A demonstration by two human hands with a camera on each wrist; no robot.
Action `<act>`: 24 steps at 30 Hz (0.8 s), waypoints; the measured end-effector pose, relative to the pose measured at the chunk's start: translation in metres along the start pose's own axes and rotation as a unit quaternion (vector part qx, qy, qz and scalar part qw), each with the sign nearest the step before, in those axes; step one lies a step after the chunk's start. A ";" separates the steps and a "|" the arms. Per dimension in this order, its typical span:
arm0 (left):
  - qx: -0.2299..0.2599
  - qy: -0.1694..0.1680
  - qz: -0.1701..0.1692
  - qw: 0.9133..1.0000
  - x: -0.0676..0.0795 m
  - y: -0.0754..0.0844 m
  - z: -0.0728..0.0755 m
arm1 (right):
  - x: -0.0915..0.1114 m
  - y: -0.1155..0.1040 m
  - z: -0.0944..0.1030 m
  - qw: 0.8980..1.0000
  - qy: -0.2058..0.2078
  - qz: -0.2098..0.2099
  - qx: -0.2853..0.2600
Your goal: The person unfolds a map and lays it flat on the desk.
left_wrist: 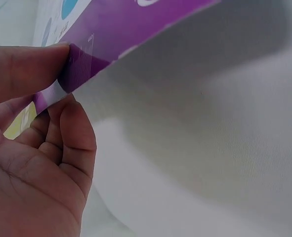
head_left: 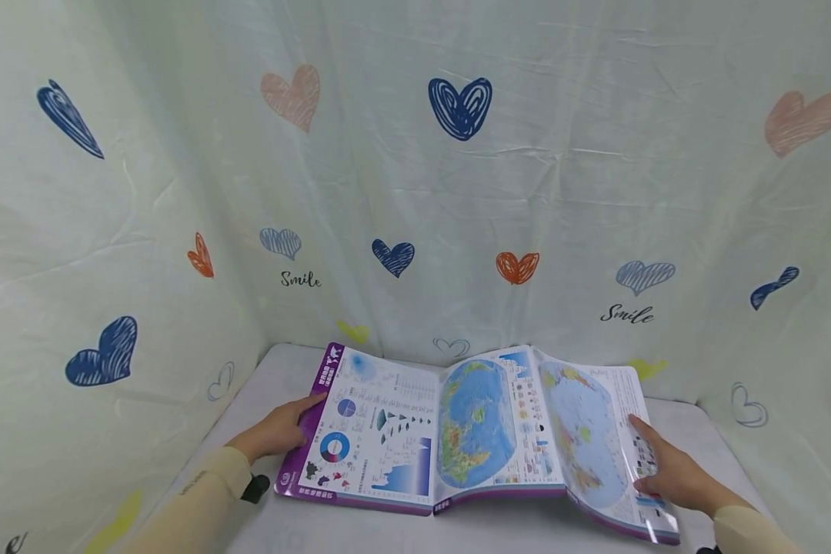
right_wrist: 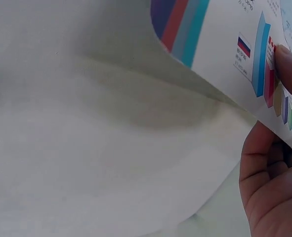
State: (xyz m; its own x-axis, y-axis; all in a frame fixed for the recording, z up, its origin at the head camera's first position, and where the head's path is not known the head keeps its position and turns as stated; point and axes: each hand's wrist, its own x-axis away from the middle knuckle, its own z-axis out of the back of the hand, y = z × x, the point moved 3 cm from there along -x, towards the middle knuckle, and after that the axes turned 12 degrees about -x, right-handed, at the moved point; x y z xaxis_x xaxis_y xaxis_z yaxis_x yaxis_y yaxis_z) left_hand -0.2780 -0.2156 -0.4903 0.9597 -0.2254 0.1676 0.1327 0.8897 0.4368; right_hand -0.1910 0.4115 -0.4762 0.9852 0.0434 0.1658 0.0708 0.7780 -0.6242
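A folding world map sheet (head_left: pixel 476 492) with a purple border lies spread in front of me, its panels bent up and down at the creases. Charts fill the left panel, and blue oval maps show on the middle and right ones. My left hand (head_left: pixel 277 431) pinches the purple left edge, thumb on top and fingers curled beneath, as the left wrist view shows. On the opposite side my right hand (head_left: pixel 679 473) pinches the right edge between thumb and curled fingers. Close by the thumb in the right wrist view is a small printed flag (right_wrist: pixel 243 46). Both side edges are lifted off the table.
The white table (head_left: pixel 249 385) lies beneath the sheet. A pale curtain (head_left: pixel 402 185) printed with hearts and "Smile" hangs behind and on both sides, close to the table's edges. A dark strap piece (head_left: pixel 255 488) sits at my left wrist.
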 end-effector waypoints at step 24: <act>-0.020 0.006 0.011 1.000 0.004 -0.020 0.007 | 0.000 0.035 -0.007 0.996 -0.021 -0.065 0.052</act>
State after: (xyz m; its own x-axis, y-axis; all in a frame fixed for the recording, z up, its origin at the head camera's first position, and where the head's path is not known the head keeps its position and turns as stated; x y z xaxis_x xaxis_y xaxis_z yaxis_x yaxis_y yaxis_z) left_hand -0.2783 -0.2367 -0.4924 0.9653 -0.2016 0.1662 0.1217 0.9098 0.3969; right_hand -0.1879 0.4341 -0.5030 0.9610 -0.0380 0.2740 0.1794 0.8396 -0.5127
